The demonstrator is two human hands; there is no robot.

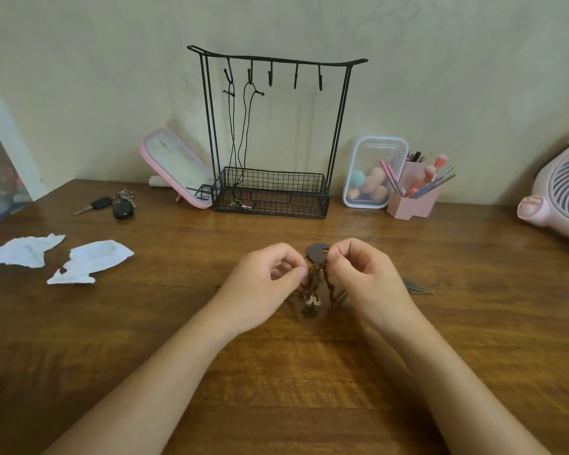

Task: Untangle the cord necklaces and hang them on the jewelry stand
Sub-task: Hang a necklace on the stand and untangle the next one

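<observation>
Both hands meet over the middle of the wooden table. From my end, the left hand has thumb and forefinger curled in a pinch on the brown cord tangle. The right hand is curled too and pinches the same bundle from the other side, just below a dark round pendant. The tangle is lifted slightly off the wood. Its long axis runs away from me: the pendant is at the far end, and the loose strands and a couple of pale beads trail toward the wrists. I cannot count how many necklaces are knotted in it.

Behind it, against the wall, the black wire jewelry stand is upright with five hooks on its top bar. Two black cords hang straight down from the two leftmost hooks, and their small metal pendants lie in the basket at its base. The three hooks to the right are bare.

I count two scraps of white paper at the left, one bunch of keys, and one pink mirror leaning beside the stand. At the right are one clear box of sponges, one pink brush holder and one pink fan. One dark leaf-shaped piece lies just beside the right hand.
</observation>
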